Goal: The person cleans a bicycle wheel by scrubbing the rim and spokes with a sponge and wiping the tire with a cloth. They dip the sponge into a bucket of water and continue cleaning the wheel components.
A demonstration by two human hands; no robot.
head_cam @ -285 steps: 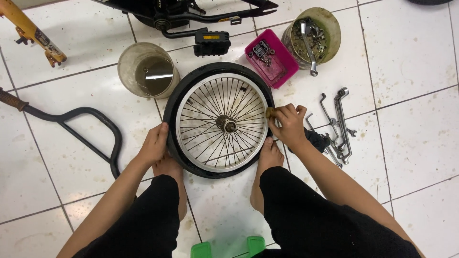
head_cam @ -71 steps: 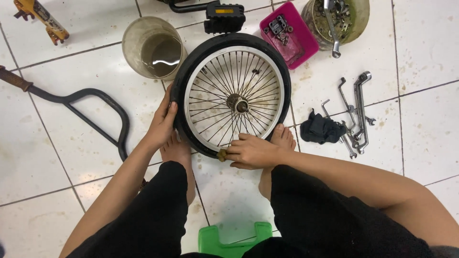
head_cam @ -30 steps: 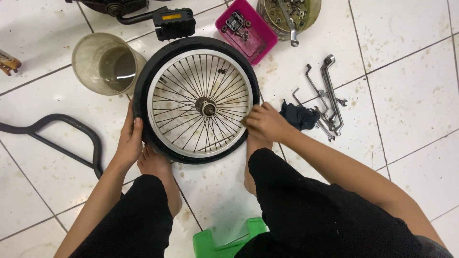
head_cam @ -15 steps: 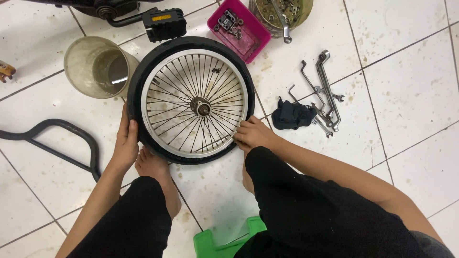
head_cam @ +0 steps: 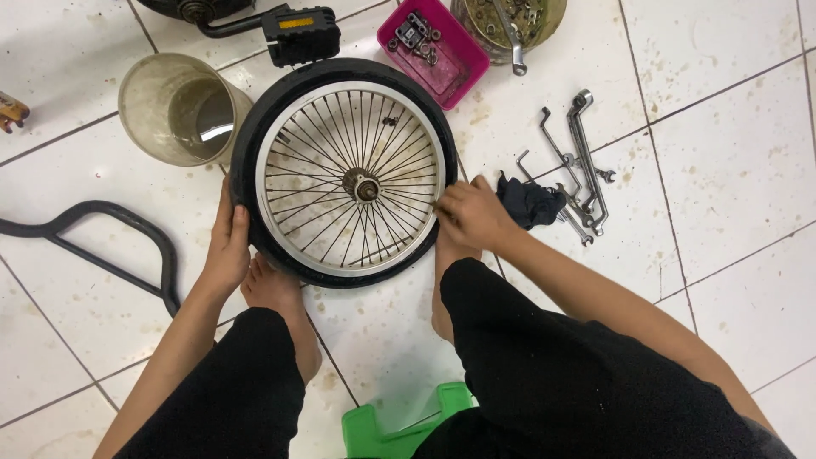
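A small spoked bicycle wheel with a black rubber tyre and a silver metal rim (head_cam: pixel 344 174) lies flat on the white tiled floor (head_cam: pixel 722 280), in front of the person's 2 bare feet. The left hand (head_cam: pixel 228 246) rests on the tyre at the lower left of the wheel, its fingers (head_cam: pixel 224 211) pressed together and laid along the rubber, the thumb on top. The right hand (head_cam: pixel 469 212) is at the right side of the wheel, where rim and tyre meet; its fingers are curled together at the rim edge, but what they pinch cannot be told.

Left of the wheel and touching it stands a cloudy round plastic bucket (head_cam: pixel 174 110) with some liquid inside. Above the wheel lies a black bicycle pedal on its crank (head_cam: pixel 299 32), and to the upper right a pink rectangular plastic tray (head_cam: pixel 455 64) with small metal parts. Right of the wheel, just beside the right hand, lies a dark crumpled cloth (head_cam: pixel 529 202), and further right several grey metal wrenches (head_cam: pixel 582 161). Far left of the wheel lies a black bent metal tube (head_cam: pixel 110 246). Below the wheel, between the knees, shows a green plastic stool (head_cam: pixel 382 425).
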